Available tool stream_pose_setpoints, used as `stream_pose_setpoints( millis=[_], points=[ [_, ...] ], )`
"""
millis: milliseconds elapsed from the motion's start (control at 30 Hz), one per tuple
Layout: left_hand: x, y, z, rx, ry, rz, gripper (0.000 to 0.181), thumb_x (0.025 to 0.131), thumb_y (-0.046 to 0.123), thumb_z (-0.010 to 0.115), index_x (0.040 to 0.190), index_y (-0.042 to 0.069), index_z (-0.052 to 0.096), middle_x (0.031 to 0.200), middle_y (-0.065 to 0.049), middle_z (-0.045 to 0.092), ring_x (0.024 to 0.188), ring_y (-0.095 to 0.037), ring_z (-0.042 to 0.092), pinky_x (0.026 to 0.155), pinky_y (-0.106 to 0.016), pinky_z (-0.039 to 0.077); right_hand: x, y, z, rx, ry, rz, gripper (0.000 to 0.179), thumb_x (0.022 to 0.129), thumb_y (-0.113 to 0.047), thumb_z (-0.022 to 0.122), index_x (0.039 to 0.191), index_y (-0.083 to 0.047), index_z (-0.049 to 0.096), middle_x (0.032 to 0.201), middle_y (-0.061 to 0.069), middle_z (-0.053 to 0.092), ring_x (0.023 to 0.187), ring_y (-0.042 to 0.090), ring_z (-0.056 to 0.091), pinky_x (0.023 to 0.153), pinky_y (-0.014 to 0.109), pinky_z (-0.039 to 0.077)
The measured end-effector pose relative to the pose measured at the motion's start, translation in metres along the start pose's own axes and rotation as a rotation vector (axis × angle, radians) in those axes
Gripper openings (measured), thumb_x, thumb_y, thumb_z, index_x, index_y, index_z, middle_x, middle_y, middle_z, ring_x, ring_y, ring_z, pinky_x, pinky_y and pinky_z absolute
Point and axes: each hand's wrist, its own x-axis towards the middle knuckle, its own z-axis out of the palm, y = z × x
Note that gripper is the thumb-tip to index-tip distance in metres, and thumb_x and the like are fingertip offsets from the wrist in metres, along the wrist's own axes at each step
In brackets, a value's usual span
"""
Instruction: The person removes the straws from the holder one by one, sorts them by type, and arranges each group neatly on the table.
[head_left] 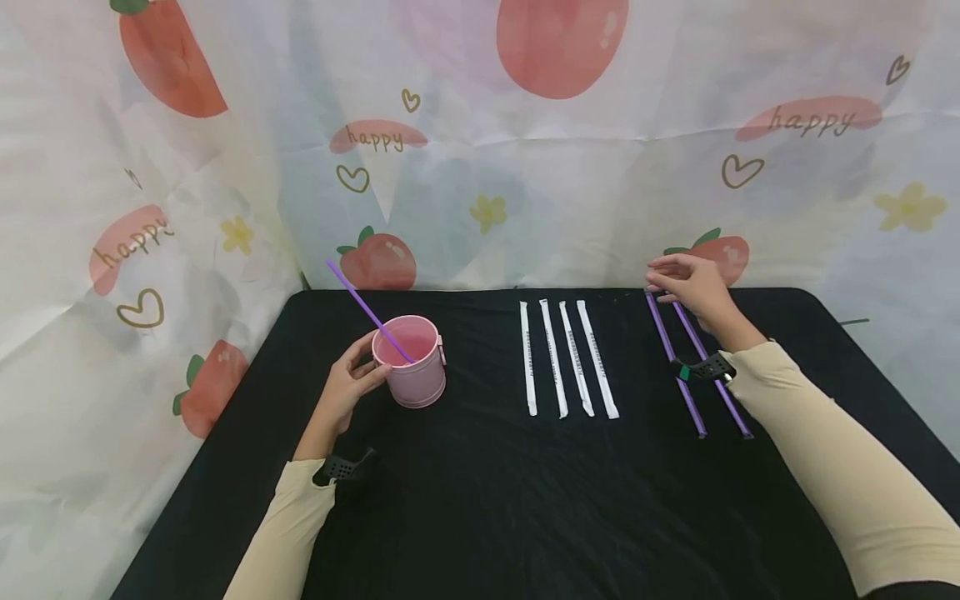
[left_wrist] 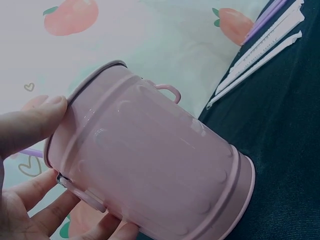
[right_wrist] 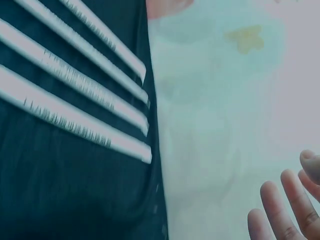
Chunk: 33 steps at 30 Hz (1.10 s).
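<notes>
My left hand (head_left: 349, 385) grips a small pink metal bucket (head_left: 420, 387) at the left of the table. In the left wrist view the thumb lies by the rim and the other fingers bend round the side near a small handle (left_wrist: 82, 194). A bare purple straw (head_left: 356, 293) leans out of the bucket. Over the far ends of two purple straws (head_left: 692, 410) in clear wrappers hovers my right hand (head_left: 701, 292). Its fingers (right_wrist: 272, 200) are extended and apart in the right wrist view, with nothing held.
Several straws in white paper wrappers (head_left: 528, 358) lie side by side in the middle of the black-covered table (head_left: 480, 500). Behind the table's far edge hangs a pale curtain (head_left: 585, 208) printed with fruit.
</notes>
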Motion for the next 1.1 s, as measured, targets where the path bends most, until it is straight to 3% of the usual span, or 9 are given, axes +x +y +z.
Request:
stream_pose_setpoints(
  millis=[67, 267, 400, 633, 733, 867, 967, 1100],
  points=[
    [0.001, 0.000, 0.000, -0.004, 0.001, -0.002, 0.062, 0.089, 0.003, 0.060, 0.145, 0.008, 0.033, 0.147, -0.016, 0.036, 0.128, -0.037, 0.045, 0.083, -0.015, 0.053, 0.004, -0.008, 0.011, 0.027, -0.006, -0.018, 0.021, 0.090, -0.016, 0.063, 0.110, -0.011, 0.061, 0.081, -0.025, 0.062, 0.073, -0.008, 0.063, 0.064, 0.016, 0.056],
    [0.001, -0.001, -0.001, 0.013, 0.000, -0.004, 0.062, 0.089, 0.005, 0.060, 0.145, 0.008, 0.032, 0.147, -0.017, 0.036, 0.128, -0.038, 0.045, 0.085, -0.017, 0.053, 0.016, -0.030, 0.046, 0.069, -0.024, -0.041, 0.033, 0.090, -0.015, 0.062, 0.119, 0.001, 0.058, 0.085, -0.019, 0.063, 0.076, -0.003, 0.065, 0.065, 0.016, 0.056],
    [0.001, -0.001, -0.002, 0.024, -0.019, 0.021, 0.062, 0.090, 0.004, 0.059, 0.145, 0.006, 0.031, 0.148, -0.018, 0.034, 0.128, -0.039, 0.044, 0.084, -0.015, 0.052, 0.022, -0.044, 0.068, 0.080, -0.063, -0.037, 0.038, 0.091, -0.017, 0.062, 0.122, 0.003, 0.056, 0.090, -0.014, 0.063, 0.078, -0.002, 0.064, 0.069, 0.019, 0.057],
    [0.003, -0.002, -0.003, 0.062, -0.049, 0.050, 0.062, 0.091, 0.006, 0.058, 0.145, 0.008, 0.029, 0.149, -0.018, 0.031, 0.129, -0.041, 0.043, 0.083, -0.012, 0.050, 0.029, -0.065, 0.106, 0.086, -0.128, -0.029, 0.041, 0.091, -0.019, 0.062, 0.125, 0.003, 0.054, 0.107, 0.010, 0.063, 0.079, -0.002, 0.063, 0.076, 0.026, 0.058],
    [0.003, -0.003, -0.004, 0.061, -0.046, 0.036, 0.062, 0.091, 0.006, 0.057, 0.145, 0.009, 0.029, 0.148, -0.019, 0.032, 0.128, -0.041, 0.044, 0.082, -0.013, 0.051, 0.031, -0.072, 0.123, 0.093, -0.156, -0.030, 0.040, 0.091, -0.019, 0.061, 0.125, 0.001, 0.055, 0.115, 0.019, 0.061, 0.084, 0.006, 0.065, 0.081, 0.032, 0.058],
    [0.004, -0.004, -0.004, 0.057, -0.038, 0.007, 0.062, 0.091, 0.007, 0.058, 0.146, 0.011, 0.029, 0.148, -0.019, 0.033, 0.127, -0.040, 0.045, 0.084, -0.017, 0.052, 0.033, -0.084, 0.146, 0.121, -0.203, -0.039, 0.039, 0.091, -0.020, 0.061, 0.125, -0.002, 0.056, 0.120, 0.021, 0.060, 0.097, 0.026, 0.065, 0.086, 0.042, 0.056],
    [0.004, -0.004, -0.004, 0.059, -0.037, 0.001, 0.062, 0.091, 0.008, 0.058, 0.146, 0.013, 0.030, 0.147, -0.018, 0.034, 0.128, -0.040, 0.045, 0.091, -0.028, 0.053, 0.034, -0.093, 0.162, 0.167, -0.239, -0.047, 0.038, 0.091, -0.019, 0.062, 0.125, -0.003, 0.056, 0.122, 0.022, 0.059, 0.104, 0.036, 0.061, 0.087, 0.046, 0.055],
    [0.004, -0.004, -0.004, 0.061, -0.039, 0.005, 0.061, 0.091, 0.009, 0.057, 0.146, 0.013, 0.030, 0.147, -0.019, 0.034, 0.127, -0.040, 0.046, 0.093, -0.031, 0.053, 0.034, -0.103, 0.182, 0.202, -0.280, -0.050, 0.036, 0.091, -0.018, 0.062, 0.124, -0.004, 0.057, 0.122, 0.020, 0.061, 0.100, 0.031, 0.064, 0.086, 0.043, 0.056]
  ],
)
